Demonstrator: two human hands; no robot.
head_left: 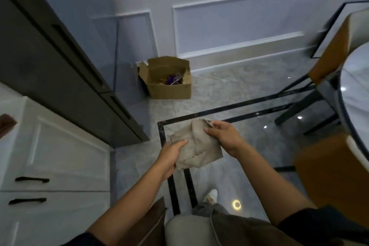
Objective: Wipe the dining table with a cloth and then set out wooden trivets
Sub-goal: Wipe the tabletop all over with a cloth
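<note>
Cut off at the right edge: the round worktop [357,94], only a sliver showing. Blurred past telling: the contents of one open cardboard box [169,80] on the floor. Counted: two chairs [327,60], one crumpled beige cloth [196,144] over the floor, pinched in the left hand [172,156] grip and the right hand [225,136] grip.

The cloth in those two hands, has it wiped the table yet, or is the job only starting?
Only starting, it seems. The left hand and right hand both grip the beige cloth above the floor, apart from the dining table at the right edge. Wiping is left; no wooden trivets are in sight.
</note>
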